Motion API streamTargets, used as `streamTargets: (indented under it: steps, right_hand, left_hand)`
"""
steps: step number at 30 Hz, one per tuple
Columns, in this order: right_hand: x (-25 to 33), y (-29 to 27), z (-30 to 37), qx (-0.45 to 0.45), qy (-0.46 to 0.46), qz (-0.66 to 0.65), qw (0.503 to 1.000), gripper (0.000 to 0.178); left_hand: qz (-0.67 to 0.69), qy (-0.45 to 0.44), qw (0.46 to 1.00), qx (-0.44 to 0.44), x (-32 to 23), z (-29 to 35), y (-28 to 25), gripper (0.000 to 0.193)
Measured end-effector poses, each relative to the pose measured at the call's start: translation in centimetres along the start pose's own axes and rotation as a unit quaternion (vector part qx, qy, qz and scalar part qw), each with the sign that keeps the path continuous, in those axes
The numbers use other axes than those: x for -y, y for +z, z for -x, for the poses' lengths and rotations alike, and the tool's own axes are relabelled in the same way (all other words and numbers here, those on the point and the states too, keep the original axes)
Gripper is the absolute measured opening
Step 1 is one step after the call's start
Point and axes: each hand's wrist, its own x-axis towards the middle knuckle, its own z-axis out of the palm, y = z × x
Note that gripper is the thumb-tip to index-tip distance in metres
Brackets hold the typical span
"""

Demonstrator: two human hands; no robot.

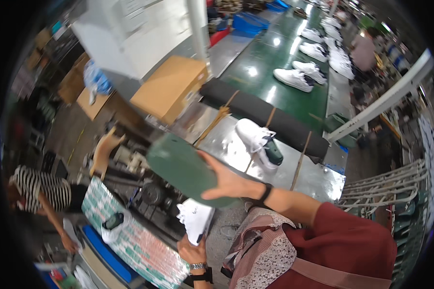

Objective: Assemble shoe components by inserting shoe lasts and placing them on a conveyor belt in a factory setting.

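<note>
In my right hand point(229, 180) is a smooth, rounded green piece that looks like a shoe last point(181, 166); my thumb and fingers grip its near end. Lower down, my left hand point(192, 250) is closed around one end of a white sneaker point(196, 216), partly hidden below the green last. Beyond my right hand, another white sneaker point(253, 136) with a dark green inside lies on the shiny metal table point(222, 139). To the left, a white sneaker with a dark green opening point(114, 221) rests on a board covered in green and red strips point(142, 245).
A dark roller point(270, 118) crosses the end of a green conveyor point(255, 72), which carries several white sneakers point(294, 79). A cardboard box point(171, 86) stands beside it. A white metal post point(381, 98) slants at the right. A person in stripes point(43, 190) works at the left.
</note>
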Motion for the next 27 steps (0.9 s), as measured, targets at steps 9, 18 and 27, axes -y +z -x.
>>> streamTargets:
  steps: [9, 18, 27]
  right_hand:
    - [-5.0, -22.0, 22.7, -0.439, 0.239, 0.444, 0.743, 0.116]
    - [-7.4, -22.0, 19.7, -0.337, 0.189, 0.448, 0.806, 0.083]
    - [-7.1, -28.2, 10.6, -0.075, 0.319, 0.350, 0.878, 0.077]
  left_hand:
    - [-0.102, 0.245, 0.961, -0.076, -16.0, -23.3, 13.1, 0.072]
    - [-0.114, 0.229, 0.960, 0.118, -19.6, -22.8, 23.3, 0.086]
    - [0.004, 0.245, 0.954, 0.170, -23.5, -20.0, 18.3, 0.103]
